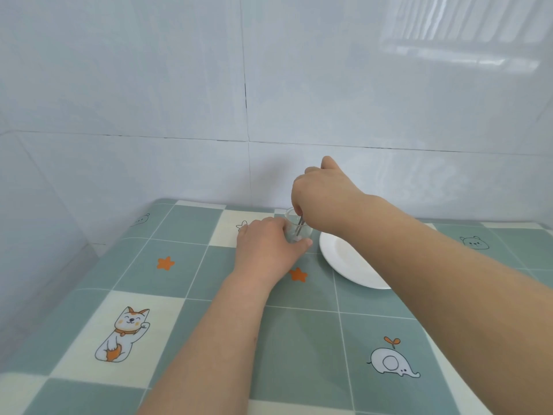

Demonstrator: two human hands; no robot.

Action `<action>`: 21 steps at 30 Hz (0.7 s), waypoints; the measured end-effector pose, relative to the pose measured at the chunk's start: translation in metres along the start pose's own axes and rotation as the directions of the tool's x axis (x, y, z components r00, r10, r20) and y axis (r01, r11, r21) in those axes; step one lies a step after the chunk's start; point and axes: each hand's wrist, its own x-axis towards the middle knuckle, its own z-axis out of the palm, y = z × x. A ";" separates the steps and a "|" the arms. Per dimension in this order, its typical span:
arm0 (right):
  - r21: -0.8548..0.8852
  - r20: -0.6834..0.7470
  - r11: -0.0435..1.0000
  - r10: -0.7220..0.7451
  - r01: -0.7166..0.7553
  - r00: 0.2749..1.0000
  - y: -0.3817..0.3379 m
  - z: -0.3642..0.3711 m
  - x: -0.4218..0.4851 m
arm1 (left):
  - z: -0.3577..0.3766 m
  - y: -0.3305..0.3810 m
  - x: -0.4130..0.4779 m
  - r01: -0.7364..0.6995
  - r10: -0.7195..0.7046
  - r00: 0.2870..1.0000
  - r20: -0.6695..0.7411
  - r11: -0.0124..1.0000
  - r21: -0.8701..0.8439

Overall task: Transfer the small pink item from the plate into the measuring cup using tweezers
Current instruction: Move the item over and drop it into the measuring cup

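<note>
A small clear measuring cup (pixel 300 227) stands on the table just left of a white plate (pixel 344 262). My left hand (pixel 267 247) wraps around the cup's left side, thumb along its base. My right hand (pixel 324 196) hovers above the cup and pinches metal tweezers (pixel 300 225), whose tips reach down inside it. A faint pale pink speck (pixel 296 238) shows near the cup's bottom; I cannot tell whether the tweezers still hold it. My right forearm covers part of the plate, and the visible part of the plate is bare.
The table wears a green and cream checked cloth (pixel 299 339) with cartoon cat, elephant and orange star prints. A white tiled wall (pixel 269 100) rises close behind the cup, and another wall closes in on the left.
</note>
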 end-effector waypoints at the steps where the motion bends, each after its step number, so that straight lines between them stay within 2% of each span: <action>1: 0.001 -0.006 1.000 0.002 -0.002 1.000 0.000 -0.001 0.000 | 0.000 0.001 0.000 0.000 0.000 1.000 0.000 1.000 0.001; 12: 0.121 -0.150 0.988 0.113 -0.095 0.982 0.015 -0.012 -0.014 | -0.002 0.003 -0.002 0.004 -0.004 1.000 0.000 1.000 0.022; 17: 0.253 -0.191 0.957 0.193 -0.142 0.962 0.025 -0.016 -0.031 | -0.001 0.002 -0.002 -0.002 0.002 1.000 -0.008 1.000 0.027; 21: 0.379 -0.159 0.905 0.267 -0.191 0.950 0.036 -0.015 -0.046 | 0.000 0.002 -0.003 -0.010 0.010 1.000 -0.014 0.999 0.034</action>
